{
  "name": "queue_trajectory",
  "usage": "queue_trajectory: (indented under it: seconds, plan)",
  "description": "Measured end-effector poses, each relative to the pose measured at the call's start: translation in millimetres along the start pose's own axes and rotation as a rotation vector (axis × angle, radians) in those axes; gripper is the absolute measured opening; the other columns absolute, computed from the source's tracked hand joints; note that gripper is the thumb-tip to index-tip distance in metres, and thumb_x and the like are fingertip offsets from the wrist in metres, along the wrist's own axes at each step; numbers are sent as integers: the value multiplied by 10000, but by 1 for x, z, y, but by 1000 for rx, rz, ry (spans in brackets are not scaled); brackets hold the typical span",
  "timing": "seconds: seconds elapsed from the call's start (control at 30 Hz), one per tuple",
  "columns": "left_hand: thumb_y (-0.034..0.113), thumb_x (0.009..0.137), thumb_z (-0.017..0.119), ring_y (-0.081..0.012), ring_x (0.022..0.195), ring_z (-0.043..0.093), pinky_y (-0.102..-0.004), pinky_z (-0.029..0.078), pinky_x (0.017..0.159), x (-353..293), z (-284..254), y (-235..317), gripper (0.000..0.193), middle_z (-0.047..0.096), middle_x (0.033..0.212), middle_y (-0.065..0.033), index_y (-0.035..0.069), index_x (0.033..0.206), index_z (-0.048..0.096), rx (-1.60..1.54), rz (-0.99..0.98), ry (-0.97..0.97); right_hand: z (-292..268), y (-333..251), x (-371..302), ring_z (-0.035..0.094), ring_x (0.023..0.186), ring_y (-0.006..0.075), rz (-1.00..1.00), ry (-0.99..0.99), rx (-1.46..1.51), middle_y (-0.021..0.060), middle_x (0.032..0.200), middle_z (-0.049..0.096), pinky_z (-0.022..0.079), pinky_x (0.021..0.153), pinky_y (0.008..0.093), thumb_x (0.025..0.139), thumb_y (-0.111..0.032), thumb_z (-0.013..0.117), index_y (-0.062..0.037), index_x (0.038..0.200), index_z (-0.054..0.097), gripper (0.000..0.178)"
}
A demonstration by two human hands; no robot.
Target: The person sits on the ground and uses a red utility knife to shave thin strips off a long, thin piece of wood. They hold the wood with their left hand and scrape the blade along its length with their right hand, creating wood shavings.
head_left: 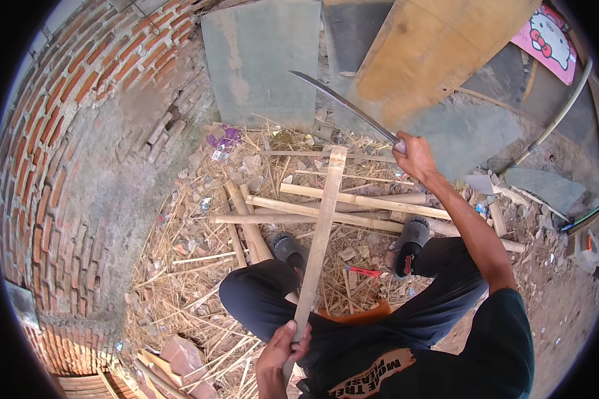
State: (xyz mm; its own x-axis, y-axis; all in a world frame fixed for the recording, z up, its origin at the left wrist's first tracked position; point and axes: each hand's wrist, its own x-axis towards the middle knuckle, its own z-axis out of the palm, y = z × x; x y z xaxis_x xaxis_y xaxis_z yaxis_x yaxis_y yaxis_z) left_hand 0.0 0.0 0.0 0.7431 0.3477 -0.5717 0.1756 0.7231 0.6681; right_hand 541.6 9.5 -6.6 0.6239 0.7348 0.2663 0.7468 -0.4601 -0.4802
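Observation:
My left hand (283, 347) is wrapped round the lower part of a long split bamboo strip (321, 233), close to my body. The strip slants up and away from me, over the bamboo pieces on the ground. My right hand (416, 157) grips the handle of a machete (353, 106), raised to the right of the strip's far end. Its long, slightly curved blade points up and to the left, apart from the bamboo. Under the strip, several bamboo poles and split pieces (359, 199) lie crosswise between and beyond my feet.
A brick wall (60, 173) rises on the left. Grey boards (263, 66) and a tan wooden panel (439, 53) lean at the back. Straw, shavings and rubble (186, 279) litter the ground. A red tool-like item (365, 271) lies between my legs; a bent pole (556, 120) stands at right.

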Motion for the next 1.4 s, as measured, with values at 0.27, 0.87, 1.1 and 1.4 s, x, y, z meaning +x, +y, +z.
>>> queue_trajectory:
  seconds: [0.27,0.87,1.1,1.4]
  plan:
    - [513,1198,397,-53,495,306,-243,256,442,36,7,13,500,391,672,27,52,1075,547,50,38,45,-14,-65,-59,713,691,455,-323,-106,40,237,739,708,574,654,522,815,-153,743,-64,1110,701,311]
    - [446,1223,364,-54,572,333,-233,271,492,-15,-6,28,456,416,722,35,65,1145,601,291,186,468,147,122,-46,750,1040,497,440,-102,-26,315,1036,773,588,943,580,924,-323,701,-34,1123,797,363]
    - [377,1221,410,-50,595,353,-225,297,518,25,15,58,385,421,732,37,50,1161,606,372,349,376,272,98,-204,758,989,489,369,-366,31,280,983,780,606,932,575,877,-364,749,-40,1092,775,390]
    - [156,1150,603,-28,688,493,-242,379,604,70,41,63,151,683,829,17,13,1139,652,578,559,509,332,35,-307,766,938,451,438,-696,239,256,959,777,605,869,553,894,-431,782,-2,1202,710,533]
